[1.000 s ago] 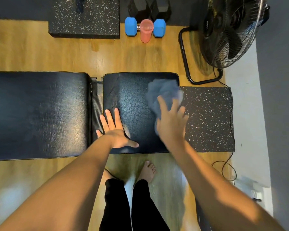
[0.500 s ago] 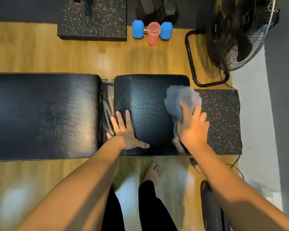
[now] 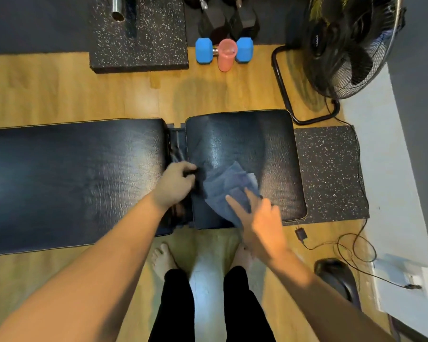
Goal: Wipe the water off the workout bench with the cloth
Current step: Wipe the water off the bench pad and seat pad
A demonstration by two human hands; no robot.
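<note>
The right hand (image 3: 262, 227) lies with fingers spread flat on the blue cloth (image 3: 229, 186), pressing it onto the near half of the workout bench (image 3: 245, 141) seat pad. The left hand (image 3: 174, 185) is curled around the pad's left edge at the gap beside the long back pad (image 3: 72, 178). A fan (image 3: 349, 45) stands far right

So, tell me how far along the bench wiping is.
In hand: the right hand presses the cloth onto the seat pad, near its front edge; the left hand grips the gap beside it. No droplets are discernible; the long pad looks untouched, so probably left.
</note>
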